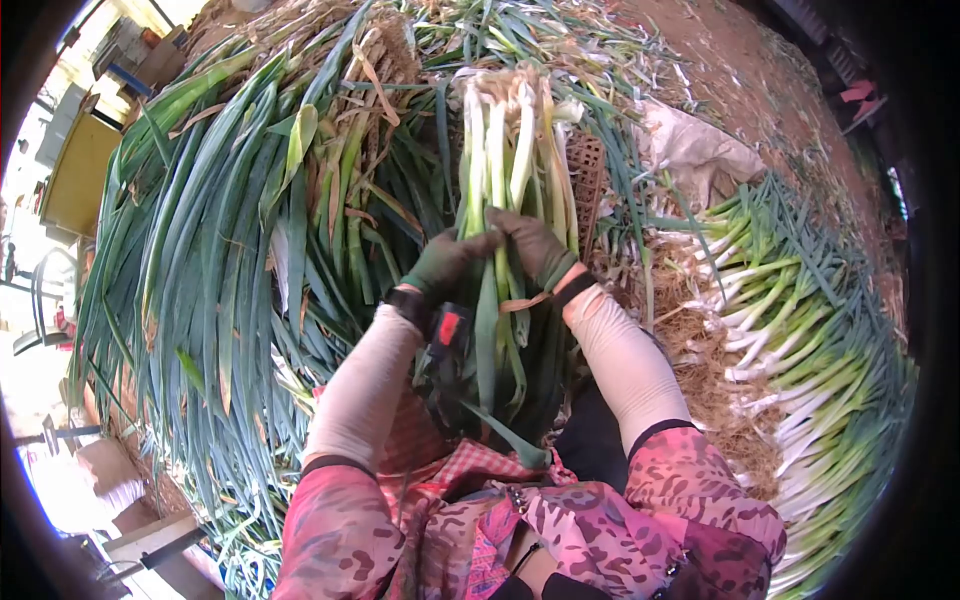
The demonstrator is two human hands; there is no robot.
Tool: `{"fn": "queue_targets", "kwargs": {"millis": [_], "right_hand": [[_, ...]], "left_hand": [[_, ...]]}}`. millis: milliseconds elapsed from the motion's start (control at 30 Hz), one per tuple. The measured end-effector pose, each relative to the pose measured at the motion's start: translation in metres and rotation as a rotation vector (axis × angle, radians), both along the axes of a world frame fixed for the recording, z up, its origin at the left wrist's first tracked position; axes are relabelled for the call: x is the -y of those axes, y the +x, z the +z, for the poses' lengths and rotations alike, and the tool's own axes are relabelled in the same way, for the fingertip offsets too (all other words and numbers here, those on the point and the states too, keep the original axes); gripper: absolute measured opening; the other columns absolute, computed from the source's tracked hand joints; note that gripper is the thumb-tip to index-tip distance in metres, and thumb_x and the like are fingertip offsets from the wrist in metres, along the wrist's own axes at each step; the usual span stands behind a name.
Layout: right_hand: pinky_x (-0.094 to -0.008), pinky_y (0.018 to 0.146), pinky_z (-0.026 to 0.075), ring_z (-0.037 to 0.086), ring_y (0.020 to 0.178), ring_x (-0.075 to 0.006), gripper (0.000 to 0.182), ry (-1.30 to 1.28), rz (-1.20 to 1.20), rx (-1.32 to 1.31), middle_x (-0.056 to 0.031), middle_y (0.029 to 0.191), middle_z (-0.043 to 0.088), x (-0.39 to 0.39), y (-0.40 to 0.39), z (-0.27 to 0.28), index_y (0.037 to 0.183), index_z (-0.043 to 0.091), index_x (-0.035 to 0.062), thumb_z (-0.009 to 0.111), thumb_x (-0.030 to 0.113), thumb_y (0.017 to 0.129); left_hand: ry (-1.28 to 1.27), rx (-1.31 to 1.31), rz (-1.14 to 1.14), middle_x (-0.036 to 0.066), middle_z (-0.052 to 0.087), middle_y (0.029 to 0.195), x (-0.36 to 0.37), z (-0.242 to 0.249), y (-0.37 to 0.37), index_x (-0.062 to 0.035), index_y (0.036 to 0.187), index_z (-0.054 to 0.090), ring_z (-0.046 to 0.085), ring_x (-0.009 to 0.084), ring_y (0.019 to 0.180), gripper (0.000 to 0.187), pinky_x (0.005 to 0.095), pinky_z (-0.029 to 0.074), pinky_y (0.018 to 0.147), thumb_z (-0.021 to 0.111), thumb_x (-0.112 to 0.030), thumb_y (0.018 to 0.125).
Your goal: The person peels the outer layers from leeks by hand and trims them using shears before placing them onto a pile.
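A bunch of green onions lies in front of me, roots away from me and leaves toward my lap. My left hand, in a dark green glove, is closed at the left side of the stalks. From the right, my right hand, gloved alike, has its fingers closed on the same stalks, and the fingertips of both hands nearly meet. A dark device with a red patch sits by my left wrist.
A large heap of long-leaved onions rises at the left. Cleaned onions lie in a long curved row at the right, beside loose roots. A pale sack and a brown crate are beyond my right hand.
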State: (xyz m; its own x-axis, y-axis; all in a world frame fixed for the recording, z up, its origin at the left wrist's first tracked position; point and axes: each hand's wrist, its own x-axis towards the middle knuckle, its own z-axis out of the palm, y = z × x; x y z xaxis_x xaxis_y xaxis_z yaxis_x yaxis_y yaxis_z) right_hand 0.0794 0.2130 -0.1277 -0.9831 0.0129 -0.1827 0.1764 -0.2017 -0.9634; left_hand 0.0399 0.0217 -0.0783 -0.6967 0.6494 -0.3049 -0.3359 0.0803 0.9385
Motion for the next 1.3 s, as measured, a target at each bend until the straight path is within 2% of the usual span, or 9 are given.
{"fn": "queue_targets", "kwargs": {"millis": [67, 233, 533, 667, 733, 867, 1067, 1167, 1300], "right_hand": [[-0.0278, 0.095, 0.046, 0.061, 0.109, -0.0155, 0.037, -0.225, -0.01, 0.167, -0.0092, 0.121, 0.066, 0.005, 0.0, 0.068, 0.128, 0.061, 0.0044, 0.053, 0.026, 0.099], [-0.0293, 0.08, 0.051, 0.068, 0.088, -0.0306, 0.04, 1.034, -0.123, -0.079, -0.0189, 0.097, 0.07, -0.047, -0.006, 0.03, 0.11, 0.067, 0.0019, 0.063, 0.037, 0.091], [-0.032, 0.071, 0.053, 0.065, 0.076, -0.017, 0.049, -0.374, -0.256, 0.246, -0.0069, 0.085, 0.068, -0.014, -0.012, 0.097, 0.105, 0.066, 0.0045, 0.047, 0.05, 0.099], [-0.033, 0.079, 0.052, 0.064, 0.09, -0.0164, 0.038, 0.3, -0.085, 0.066, -0.004, 0.098, 0.068, -0.006, -0.028, -0.037, 0.113, 0.063, 0.0022, 0.05, 0.035, 0.099], [-0.0276, 0.078, 0.05, 0.063, 0.085, -0.0142, 0.03, 0.122, 0.0, 0.051, -0.0042, 0.096, 0.068, -0.01, -0.02, -0.049, 0.11, 0.066, 0.0033, 0.051, 0.026, 0.099], [-0.0252, 0.08, 0.049, 0.062, 0.087, -0.0112, 0.026, -0.437, 0.145, 0.258, -0.0046, 0.097, 0.068, 0.006, 0.003, 0.024, 0.111, 0.067, 0.0037, 0.05, 0.02, 0.099], [-0.0273, 0.082, 0.051, 0.065, 0.088, -0.0132, 0.034, 0.105, 0.252, -0.205, -0.0056, 0.1, 0.068, -0.031, 0.002, 0.05, 0.119, 0.063, -0.0029, 0.053, 0.02, 0.097], [-0.0279, 0.082, 0.052, 0.066, 0.09, -0.0137, 0.029, -0.229, 0.176, 0.172, -0.0081, 0.1, 0.07, -0.051, 0.004, 0.049, 0.117, 0.065, -0.0027, 0.052, 0.013, 0.096], [-0.0279, 0.077, 0.053, 0.065, 0.088, -0.011, 0.029, 0.396, 0.1, -0.147, -0.0055, 0.094, 0.069, -0.048, -0.005, 0.044, 0.117, 0.066, 0.002, 0.058, 0.019, 0.095]], "left_hand": [[0.048, 0.332, 0.07, 0.008, 0.067, 0.1, 0.015, 0.063, 0.002, 0.0017, 0.117, 0.062, 0.063, 0.0159, 0.087, 0.044, 0.0272, 0.049, 0.082, 0.071, -0.029, 0.087], [-0.289, -0.053, 0.243, 0.006, 0.066, 0.095, 0.045, 0.039, 0.005, 0.0034, 0.115, 0.061, 0.061, 0.0148, 0.083, 0.043, 0.0277, 0.049, 0.074, 0.068, -0.023, 0.083], [-0.095, -0.023, 0.135, 0.01, 0.066, 0.103, 0.033, 0.038, 0.015, 0.0063, 0.119, 0.057, 0.061, 0.0176, 0.091, 0.051, 0.0296, 0.047, 0.086, 0.073, -0.022, 0.08], [-0.241, -0.024, -0.075, 0.013, 0.064, 0.112, 0.021, -0.008, 0.013, 0.007, 0.122, 0.056, 0.059, 0.0195, 0.101, 0.061, 0.0302, 0.046, 0.091, 0.076, -0.032, 0.081], [-0.251, 0.091, -0.011, 0.013, 0.06, 0.118, 0.006, -0.022, 0.009, 0.0066, 0.122, 0.059, 0.058, 0.0202, 0.105, 0.055, 0.0299, 0.047, 0.088, 0.071, -0.032, 0.085], [-0.089, 0.287, 0.097, 0.008, 0.067, 0.1, 0.003, 0.002, -0.009, 0.0025, 0.111, 0.065, 0.063, 0.0179, 0.09, 0.04, 0.028, 0.049, 0.081, 0.064, -0.033, 0.092], [-0.054, 0.04, 0.137, 0.006, 0.068, 0.09, 0.016, 0.028, -0.029, 0.0027, 0.111, 0.065, 0.061, 0.0148, 0.076, 0.038, 0.0289, 0.05, 0.071, 0.069, -0.023, 0.083], [-0.212, -0.14, 0.449, 0.005, 0.066, 0.08, 0.035, -0.006, -0.044, 0.0026, 0.108, 0.065, 0.058, 0.0126, 0.065, 0.034, 0.0266, 0.048, 0.063, 0.068, -0.016, 0.079], [-0.021, 0.095, 0.531, 0.003, 0.063, 0.075, 0.049, 0.038, -0.049, 0.0012, 0.094, 0.065, 0.056, 0.0113, 0.063, 0.019, 0.0266, 0.045, 0.058, 0.066, -0.01, 0.079]]}}
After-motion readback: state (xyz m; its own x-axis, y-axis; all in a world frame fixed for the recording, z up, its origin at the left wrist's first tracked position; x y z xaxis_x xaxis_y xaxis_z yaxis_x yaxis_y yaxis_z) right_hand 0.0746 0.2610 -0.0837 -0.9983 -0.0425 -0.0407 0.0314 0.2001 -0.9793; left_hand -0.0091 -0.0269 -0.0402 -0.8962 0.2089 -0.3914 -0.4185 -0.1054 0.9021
